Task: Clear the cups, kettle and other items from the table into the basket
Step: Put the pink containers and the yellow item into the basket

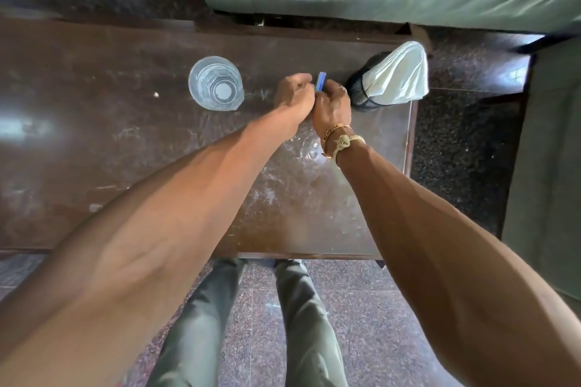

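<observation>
Together, left grip and right grip pinch thin blue strip; ribbed clear glass nearby.

Both forearms show bare along their whole visible length. The right hand has two bands at its wrist: a gold-coloured bracelet with a patterned face, and just behind it a cream thread band tied in a thick knot. One finger has a small pale glint, perhaps a ring, too small to tell. The left hand is unadorned. Below, the legs wear grey-green trousers, plain and softly creased.
</observation>
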`<state>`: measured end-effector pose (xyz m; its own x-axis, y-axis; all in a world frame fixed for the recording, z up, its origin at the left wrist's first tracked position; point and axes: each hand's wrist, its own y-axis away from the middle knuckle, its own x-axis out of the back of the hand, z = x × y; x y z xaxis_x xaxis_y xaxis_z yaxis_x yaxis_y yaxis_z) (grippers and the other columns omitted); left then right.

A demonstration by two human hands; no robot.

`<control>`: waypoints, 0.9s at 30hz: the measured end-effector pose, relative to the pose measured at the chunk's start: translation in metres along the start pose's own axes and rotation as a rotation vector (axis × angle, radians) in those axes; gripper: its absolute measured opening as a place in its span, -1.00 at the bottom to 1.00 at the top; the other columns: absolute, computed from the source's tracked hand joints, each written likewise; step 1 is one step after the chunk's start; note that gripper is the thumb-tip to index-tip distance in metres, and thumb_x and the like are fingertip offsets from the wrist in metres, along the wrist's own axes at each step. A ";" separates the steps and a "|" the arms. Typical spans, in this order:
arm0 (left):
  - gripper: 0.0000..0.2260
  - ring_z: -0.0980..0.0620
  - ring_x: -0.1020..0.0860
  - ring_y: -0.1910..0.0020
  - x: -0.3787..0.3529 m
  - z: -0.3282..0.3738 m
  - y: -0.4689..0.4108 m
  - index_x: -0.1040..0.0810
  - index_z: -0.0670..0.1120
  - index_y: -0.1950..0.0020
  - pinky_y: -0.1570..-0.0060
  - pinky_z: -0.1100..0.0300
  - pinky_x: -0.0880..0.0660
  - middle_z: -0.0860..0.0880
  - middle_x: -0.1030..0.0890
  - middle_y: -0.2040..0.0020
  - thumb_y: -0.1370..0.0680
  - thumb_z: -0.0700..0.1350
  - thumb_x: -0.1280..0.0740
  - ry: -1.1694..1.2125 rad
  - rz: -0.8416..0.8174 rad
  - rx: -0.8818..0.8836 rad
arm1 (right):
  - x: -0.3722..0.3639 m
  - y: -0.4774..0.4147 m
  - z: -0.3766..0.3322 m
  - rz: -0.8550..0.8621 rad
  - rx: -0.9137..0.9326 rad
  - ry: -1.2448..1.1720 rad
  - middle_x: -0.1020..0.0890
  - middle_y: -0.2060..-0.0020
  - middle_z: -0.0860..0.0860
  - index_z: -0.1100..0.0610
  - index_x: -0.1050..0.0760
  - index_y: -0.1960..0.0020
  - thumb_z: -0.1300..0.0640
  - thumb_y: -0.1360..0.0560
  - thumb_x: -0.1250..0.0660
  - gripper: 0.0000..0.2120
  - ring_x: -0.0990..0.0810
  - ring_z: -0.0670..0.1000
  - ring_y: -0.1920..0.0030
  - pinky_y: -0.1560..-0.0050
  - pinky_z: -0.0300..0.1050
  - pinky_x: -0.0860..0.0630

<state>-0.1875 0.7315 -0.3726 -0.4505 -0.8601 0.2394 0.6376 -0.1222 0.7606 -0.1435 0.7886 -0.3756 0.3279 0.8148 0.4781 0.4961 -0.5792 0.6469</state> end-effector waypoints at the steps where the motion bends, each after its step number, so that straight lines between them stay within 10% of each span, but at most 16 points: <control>1: -0.72 -0.09 -0.63 -0.15 -0.002 -0.001 0.001 -0.61 -0.09 -0.25 -0.17 0.03 -0.59 -0.11 -0.65 -0.20 -0.58 -0.23 -0.25 0.004 -0.008 0.007 | 0.000 -0.001 0.000 -0.003 -0.010 -0.039 -0.64 0.07 0.18 0.22 -0.58 -0.05 0.30 -0.49 -0.20 -0.78 -0.57 0.19 0.06 0.02 0.02 -0.52; 10: -0.70 -0.08 -0.62 0.10 0.017 -0.009 0.052 -0.61 -0.11 -0.07 -0.16 -0.08 -0.58 -0.09 -0.66 0.12 -0.66 0.07 -0.21 0.219 -0.012 0.136 | 0.020 0.054 -0.003 -0.053 -0.065 -0.143 -0.70 0.03 0.24 0.09 -0.65 0.02 0.30 -0.49 -0.17 -0.70 -0.65 0.26 0.03 -0.11 0.25 -0.58; 27: -0.46 -0.06 -0.66 0.00 0.168 0.047 0.291 -0.63 -0.16 -0.18 0.11 0.17 -0.61 -0.16 -0.67 -0.07 -0.63 0.25 -0.11 0.444 0.168 -0.014 | 0.050 0.279 -0.119 -0.229 0.277 -0.071 -0.69 -0.02 0.21 0.12 -0.64 -0.03 0.19 -0.57 -0.21 -0.77 -0.65 0.26 -0.06 -0.15 0.23 -0.56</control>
<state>-0.1070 0.5743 -0.0826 -0.0318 -0.9966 0.0755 0.6888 0.0329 0.7242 -0.0845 0.6650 -0.1007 0.2334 0.9280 0.2904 0.7589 -0.3606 0.5423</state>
